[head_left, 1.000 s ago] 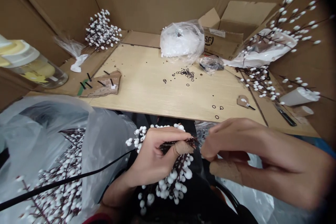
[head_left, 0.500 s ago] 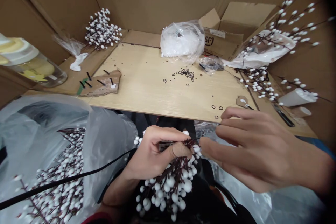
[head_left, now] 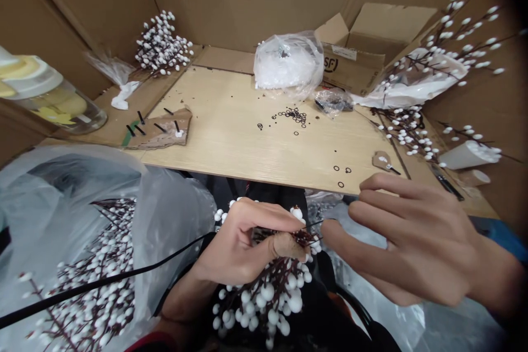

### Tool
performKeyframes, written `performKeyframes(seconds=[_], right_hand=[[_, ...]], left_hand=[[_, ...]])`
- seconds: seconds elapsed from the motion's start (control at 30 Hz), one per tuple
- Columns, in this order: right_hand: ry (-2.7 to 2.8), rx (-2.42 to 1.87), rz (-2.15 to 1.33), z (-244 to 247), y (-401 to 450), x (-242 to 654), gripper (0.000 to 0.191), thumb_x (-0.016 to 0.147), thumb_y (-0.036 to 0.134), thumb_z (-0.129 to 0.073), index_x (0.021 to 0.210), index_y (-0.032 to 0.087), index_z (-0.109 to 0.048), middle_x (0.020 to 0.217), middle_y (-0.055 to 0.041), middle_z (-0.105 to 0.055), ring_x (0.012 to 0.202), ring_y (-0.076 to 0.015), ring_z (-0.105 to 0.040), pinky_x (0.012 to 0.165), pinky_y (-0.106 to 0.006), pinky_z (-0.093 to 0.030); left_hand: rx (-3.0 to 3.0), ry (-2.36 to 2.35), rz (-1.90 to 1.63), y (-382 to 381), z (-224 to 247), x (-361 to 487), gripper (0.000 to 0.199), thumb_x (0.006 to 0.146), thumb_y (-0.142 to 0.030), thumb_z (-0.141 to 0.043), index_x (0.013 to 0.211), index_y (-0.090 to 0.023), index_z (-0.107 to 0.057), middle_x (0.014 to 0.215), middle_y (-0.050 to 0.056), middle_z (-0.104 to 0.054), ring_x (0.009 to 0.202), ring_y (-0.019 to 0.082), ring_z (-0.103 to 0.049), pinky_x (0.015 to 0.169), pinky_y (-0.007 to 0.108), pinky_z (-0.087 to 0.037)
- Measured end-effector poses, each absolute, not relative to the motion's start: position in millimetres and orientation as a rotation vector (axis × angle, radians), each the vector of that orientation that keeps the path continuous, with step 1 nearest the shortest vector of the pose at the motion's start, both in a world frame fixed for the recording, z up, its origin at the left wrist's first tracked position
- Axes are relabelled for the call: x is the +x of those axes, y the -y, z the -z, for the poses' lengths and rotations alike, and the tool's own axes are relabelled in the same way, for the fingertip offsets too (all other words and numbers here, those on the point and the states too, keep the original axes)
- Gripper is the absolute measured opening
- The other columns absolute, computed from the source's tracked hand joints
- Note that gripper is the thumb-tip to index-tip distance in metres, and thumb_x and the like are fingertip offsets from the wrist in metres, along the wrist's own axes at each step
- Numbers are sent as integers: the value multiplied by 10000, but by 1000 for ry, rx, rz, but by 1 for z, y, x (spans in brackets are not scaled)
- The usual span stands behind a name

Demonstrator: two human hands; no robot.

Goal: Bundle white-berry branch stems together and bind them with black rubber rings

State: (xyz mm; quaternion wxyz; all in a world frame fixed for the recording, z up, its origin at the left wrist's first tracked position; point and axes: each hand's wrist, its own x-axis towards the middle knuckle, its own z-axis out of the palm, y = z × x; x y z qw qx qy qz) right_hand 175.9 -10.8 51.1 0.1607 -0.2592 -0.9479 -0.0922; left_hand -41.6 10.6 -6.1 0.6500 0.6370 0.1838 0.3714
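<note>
My left hand (head_left: 243,247) is closed round the stems of a bunch of artificial white-berry sprigs (head_left: 270,294), whose berries hang below the thumb. The dark stem ends poke out past the thumb and forefinger. Thin black strands of what looks like an elastic ring (head_left: 314,224) run from those stem ends to the fingertips of my right hand (head_left: 412,242). That hand is pinched on the ring and pulls it out to the right; the fingertips' far side is hidden.
Small black rings (head_left: 295,115) lie scattered on the wooden table (head_left: 223,121). Behind them are a plastic bag of white pieces (head_left: 284,63) and a cardboard box (head_left: 355,69). A large clear bag (head_left: 165,214) of sprigs is at left, near a drink bottle (head_left: 61,99). More sprigs (head_left: 412,132) lie right.
My right hand has moved slightly right, away from the stems, and the black ring shows more stretched between. The left hand still grips the bunch, now turned a little.
</note>
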Motion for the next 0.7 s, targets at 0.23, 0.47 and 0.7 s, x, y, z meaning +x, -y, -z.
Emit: performKeyframes(seconds=[0.23, 0.47, 0.7], right_hand=[[2820, -587, -80, -56, -9, 176, 293, 890, 204, -320, 1131, 184, -486, 605, -2, -388, 547, -106, -312, 604, -265, -203], [2935, -476, -173, -66, -23, 175, 336, 934, 244, -265, 1177, 216, -496, 634, -10, -380, 560, -101, -300, 632, -270, -232], [2901, -496, -131, -63, -22, 172, 294, 904, 202, -295, 1056, 186, -547, 617, -12, -374, 549, -102, -291, 622, -267, -218]], left_hand=[[1478, -267, -827, -13, 4, -38, 256, 850, -276, -578, 729, -118, -738, 639, 122, -664, 631, 172, -618, 599, 272, -493], [1475, -211, -732, -18, 3, -39, 155, 801, -155, -616, 721, -105, -738, 750, 150, -701, 727, 215, -667, 607, 278, -511], [1428, -305, -666, -16, 0, -36, 122, 783, -111, -630, 760, -129, -748, 752, 92, -702, 690, 148, -645, 641, 218, -504]])
